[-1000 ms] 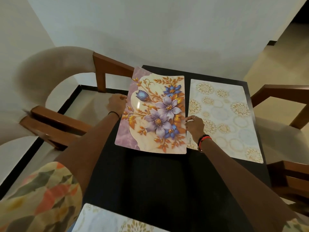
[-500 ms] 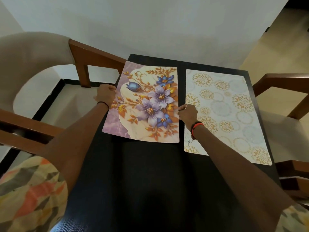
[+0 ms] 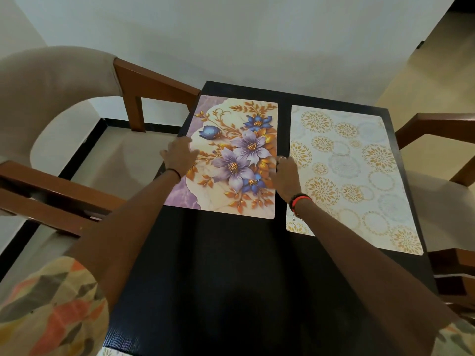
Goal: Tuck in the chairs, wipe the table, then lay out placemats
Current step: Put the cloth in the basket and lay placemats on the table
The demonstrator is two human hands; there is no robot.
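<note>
Left hand [image 3: 178,153] rests flat on the floral placemat [image 3: 239,124], left edge; right hand [image 3: 286,174] is at the right edge, fingers bent, can't tell if gripping.

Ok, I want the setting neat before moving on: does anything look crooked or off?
The near edges don't line up: the floral placemat stops short of the gold-patterned placemat beside it. Both lie flat on the table; no spills or damage.

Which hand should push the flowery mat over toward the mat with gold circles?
The left hand, probably. It rests on the left edge of the rectangular purple-flowered placemat, so it can push toward the white placemat with gold circles. The right hand sits over the gap between them, in the way.
</note>
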